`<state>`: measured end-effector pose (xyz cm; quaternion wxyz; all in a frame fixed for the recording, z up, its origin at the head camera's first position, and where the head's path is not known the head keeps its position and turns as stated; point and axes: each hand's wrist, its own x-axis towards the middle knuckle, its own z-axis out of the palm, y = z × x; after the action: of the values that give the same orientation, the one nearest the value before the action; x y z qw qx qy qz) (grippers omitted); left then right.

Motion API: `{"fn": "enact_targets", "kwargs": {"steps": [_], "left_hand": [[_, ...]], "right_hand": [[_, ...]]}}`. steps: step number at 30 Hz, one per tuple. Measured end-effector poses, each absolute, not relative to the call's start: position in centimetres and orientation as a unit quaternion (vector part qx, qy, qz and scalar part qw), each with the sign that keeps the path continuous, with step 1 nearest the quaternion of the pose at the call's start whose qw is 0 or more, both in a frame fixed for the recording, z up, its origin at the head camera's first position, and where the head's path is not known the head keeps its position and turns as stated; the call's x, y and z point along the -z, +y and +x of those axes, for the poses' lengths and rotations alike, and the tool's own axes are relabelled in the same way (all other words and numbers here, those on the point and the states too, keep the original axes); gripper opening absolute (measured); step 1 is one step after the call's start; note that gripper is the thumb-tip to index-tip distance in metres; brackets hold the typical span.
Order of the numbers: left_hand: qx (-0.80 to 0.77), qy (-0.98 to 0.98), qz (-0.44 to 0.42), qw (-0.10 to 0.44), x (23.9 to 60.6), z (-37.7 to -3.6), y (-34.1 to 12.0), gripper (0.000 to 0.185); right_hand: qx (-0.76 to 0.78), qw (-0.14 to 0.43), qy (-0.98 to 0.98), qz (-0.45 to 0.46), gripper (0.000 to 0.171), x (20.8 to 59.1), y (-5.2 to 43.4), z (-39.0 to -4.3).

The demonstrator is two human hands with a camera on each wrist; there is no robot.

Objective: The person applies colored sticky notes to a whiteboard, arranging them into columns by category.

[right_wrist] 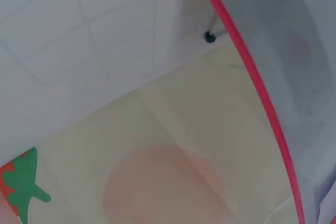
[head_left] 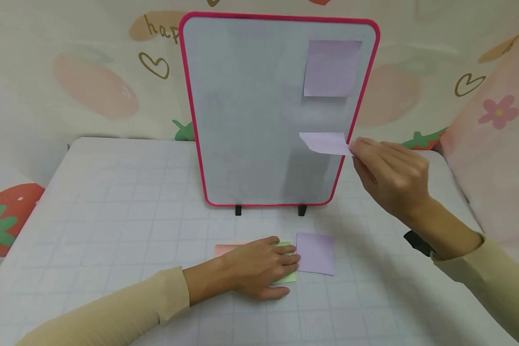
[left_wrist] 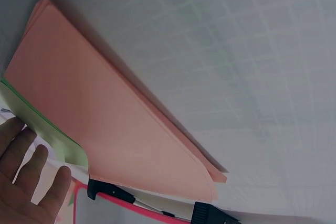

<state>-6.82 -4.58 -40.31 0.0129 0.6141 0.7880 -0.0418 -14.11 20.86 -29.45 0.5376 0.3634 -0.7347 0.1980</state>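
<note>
your right hand [head_left: 387, 175] pinches the purple note [head_left: 324, 143] by its right end, long axis level, at the whiteboard's [head_left: 242, 120] right edge; your left hand [head_left: 259, 269] lies flat on the green pad [head_left: 289, 276] near the counter's [head_left: 112, 202] front.

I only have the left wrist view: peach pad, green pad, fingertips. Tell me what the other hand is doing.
Observer: The right hand pinches a purple note in front of the whiteboard's lower right.
Operator: Report what's already on the board.
Observer: One purple sticky note, upper right corner.
Operator: Check the table beside my pads.
Observer: A purple pad lies just right of the left hand, which rests flat on the green pad.
</note>
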Motion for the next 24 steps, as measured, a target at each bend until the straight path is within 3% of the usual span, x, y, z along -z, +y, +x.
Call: {"fn": "enact_targets", "kwargs": {"steps": [11, 24], "left_hand": [[0.048, 0.788, 0.614, 0.009, 40.4, -6.8, -4.7, 0.052], [0.051, 0.788, 0.613, 0.005, 40.4, -6.7, -4.7, 0.052]], "right_hand": [[-0.174, 0.605, -0.697, 0.344, 0.01, 29.0, 20.0, -15.6], [-0.134, 0.615, -0.69, 0.357, 0.008, 29.7, 20.0, -17.1]]}}
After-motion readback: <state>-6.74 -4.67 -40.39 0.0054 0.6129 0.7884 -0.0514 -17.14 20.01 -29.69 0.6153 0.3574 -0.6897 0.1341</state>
